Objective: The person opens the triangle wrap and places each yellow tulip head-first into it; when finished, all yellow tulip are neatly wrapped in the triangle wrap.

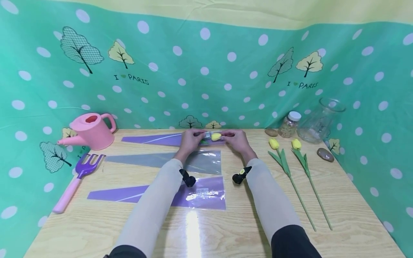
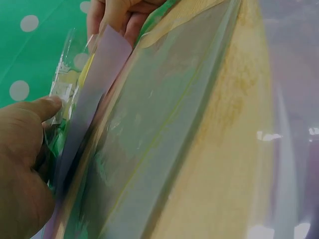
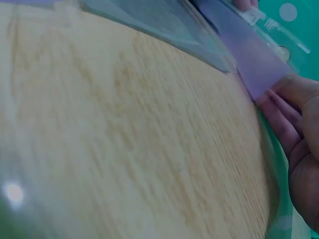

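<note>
At the back of the table a purple-and-clear flower sleeve [image 1: 151, 139] lies lengthwise, its wide end lifted between both hands. Inside or against that end is a yellow tulip head [image 1: 216, 136], with green leaf showing through the plastic. My left hand [image 1: 189, 141] holds the sleeve from its left, thumb [image 2: 47, 107] on the clear side near a white label; its fingertips are hidden. On the right, my right hand [image 1: 238, 141] pinches the sleeve's open edge, the purple side [image 3: 254, 64] between thumb and fingers.
Nearer me lie a grey sleeve [image 1: 204, 162] and another purple sleeve [image 1: 206, 193]. Two yellow tulips [image 1: 285, 166] lie at right, below a jar [image 1: 289, 125], a glass vase [image 1: 319, 123] and stones [image 1: 325, 154]. A pink watering can [image 1: 95, 132] and garden fork [image 1: 72, 188] are at left.
</note>
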`<state>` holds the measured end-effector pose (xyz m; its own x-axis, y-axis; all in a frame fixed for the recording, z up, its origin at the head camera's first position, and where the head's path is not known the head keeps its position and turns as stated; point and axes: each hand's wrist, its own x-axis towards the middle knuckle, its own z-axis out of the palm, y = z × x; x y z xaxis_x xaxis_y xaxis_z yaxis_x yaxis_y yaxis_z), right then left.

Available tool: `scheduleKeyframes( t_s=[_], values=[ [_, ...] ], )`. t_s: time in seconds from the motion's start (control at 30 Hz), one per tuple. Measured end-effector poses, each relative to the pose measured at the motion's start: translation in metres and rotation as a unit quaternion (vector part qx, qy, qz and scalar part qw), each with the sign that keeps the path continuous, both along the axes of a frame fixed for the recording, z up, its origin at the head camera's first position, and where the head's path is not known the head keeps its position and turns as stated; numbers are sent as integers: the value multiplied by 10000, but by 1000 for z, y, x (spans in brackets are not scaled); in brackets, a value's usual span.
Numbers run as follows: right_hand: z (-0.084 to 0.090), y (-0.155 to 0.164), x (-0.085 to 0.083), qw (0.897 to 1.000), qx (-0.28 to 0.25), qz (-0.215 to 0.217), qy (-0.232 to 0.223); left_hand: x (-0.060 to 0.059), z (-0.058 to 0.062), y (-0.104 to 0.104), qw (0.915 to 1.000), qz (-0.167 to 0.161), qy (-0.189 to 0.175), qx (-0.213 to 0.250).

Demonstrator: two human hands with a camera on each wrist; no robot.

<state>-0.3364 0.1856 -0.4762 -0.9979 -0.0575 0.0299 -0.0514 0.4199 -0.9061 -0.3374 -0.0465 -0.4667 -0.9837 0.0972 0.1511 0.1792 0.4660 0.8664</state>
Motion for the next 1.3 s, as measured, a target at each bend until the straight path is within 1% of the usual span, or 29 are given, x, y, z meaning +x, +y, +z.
scheduleKeyframes(
  t_s=[0.07,0.17,0.3,0.4,0.5,0.57,0.63,0.73,0.8,0.87,0.97,1.03,1.1,1.17,1.3],
  values=[
    [2,4,3,9998,-151,-29,-122,-2,-1,1,10000,-35,27,-15],
    [5,12,10,9985,-467,-138,-239,-6,-2,3,9998,-40,179,-127],
    [8,23,23,9978,-567,-323,-91,-11,-4,6,9996,-56,204,-200],
    [10,25,35,9985,-499,-202,53,-12,-5,3,9996,-60,162,-235],
    [12,23,47,9987,-498,46,77,-12,-3,0,9992,-18,253,-297],
    [14,20,54,9989,-435,163,111,-11,-1,-1,9988,9,380,-324],
    [16,18,61,9988,-384,263,149,-7,5,-2,9989,31,455,-103],
    [17,14,71,9979,-334,527,165,5,16,-6,9977,80,392,549],
    [15,12,77,9965,-323,754,154,17,24,-13,9942,131,241,1036],
    [13,9,82,9949,-298,957,143,31,30,-23,9922,182,46,1229],
    [11,5,86,9936,-149,1109,170,55,32,-40,9940,116,-178,1071],
    [11,3,88,9931,-35,1164,123,70,29,-47,9959,22,-323,839],
    [9,2,88,9927,110,1194,114,81,24,-50,9970,-101,-386,668],
    [6,1,89,9918,291,1229,190,88,17,-51,9971,-257,-431,572],
    [-5,-4,90,9876,730,1283,524,91,1,-53,9973,-557,-309,367]
  ],
)
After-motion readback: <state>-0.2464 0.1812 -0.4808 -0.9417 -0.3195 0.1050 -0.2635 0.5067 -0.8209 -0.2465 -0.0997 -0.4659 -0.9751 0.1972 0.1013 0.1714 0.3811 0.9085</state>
